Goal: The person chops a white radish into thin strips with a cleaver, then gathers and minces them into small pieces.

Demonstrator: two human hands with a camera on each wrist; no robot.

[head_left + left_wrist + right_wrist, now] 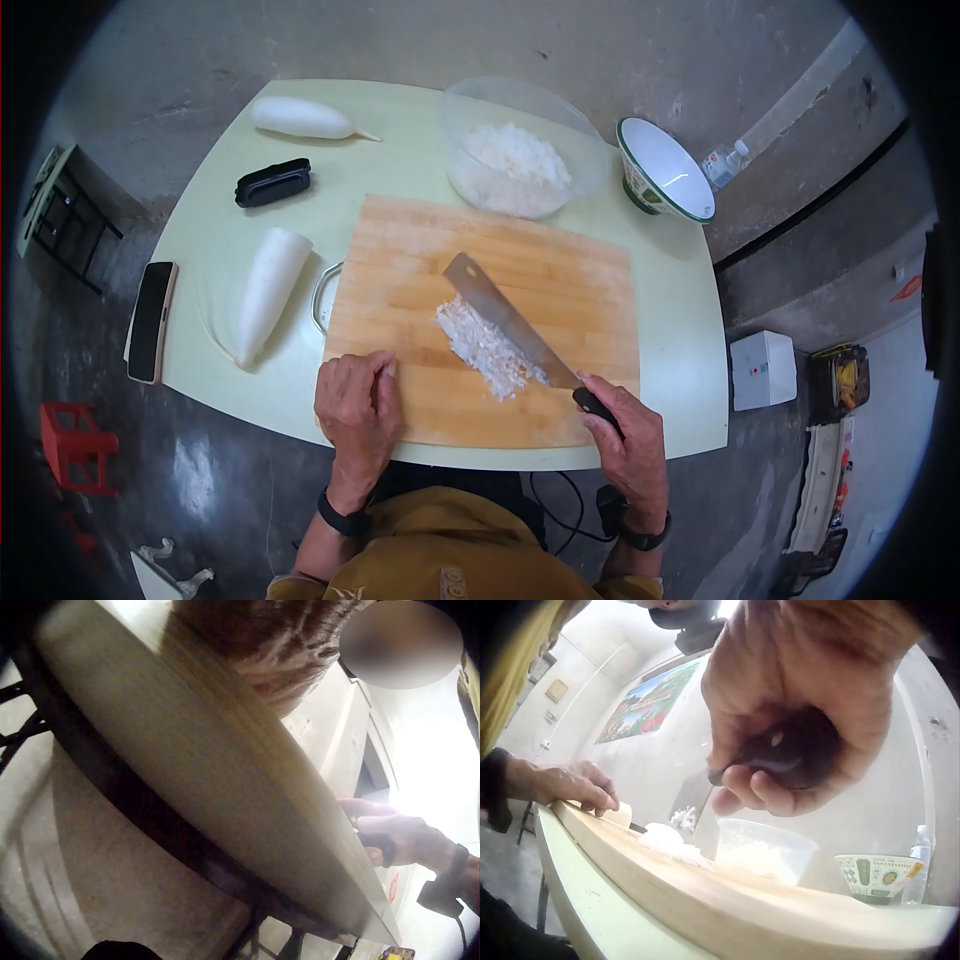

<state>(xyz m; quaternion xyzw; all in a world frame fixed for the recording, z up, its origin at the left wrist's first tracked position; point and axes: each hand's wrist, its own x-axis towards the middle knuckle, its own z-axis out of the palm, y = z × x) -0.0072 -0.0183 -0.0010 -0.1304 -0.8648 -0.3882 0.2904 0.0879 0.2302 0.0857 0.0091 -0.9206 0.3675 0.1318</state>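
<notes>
My right hand [632,437] grips the black handle of a cleaver [515,322], whose broad blade slants up and left over the cutting board [580,290]. Along the blade's left side lies a heap of finely chopped white radish [487,350]. White bits cling to the blade in the right wrist view. My left hand [358,405] rests on the board's front left corner, fingers loosely bent and holding nothing. In the right wrist view the left hand [574,784] lies at the board's edge. The left wrist view shows mostly the table's edge and part of that hand.
A clear plastic bowl [465,150] of chopped white radish stands behind the board, beside a tilted white bowl [670,170] and a bottle [722,165]. Two whole white radishes [272,290], a black case [273,183] and a phone [152,322] lie on the left.
</notes>
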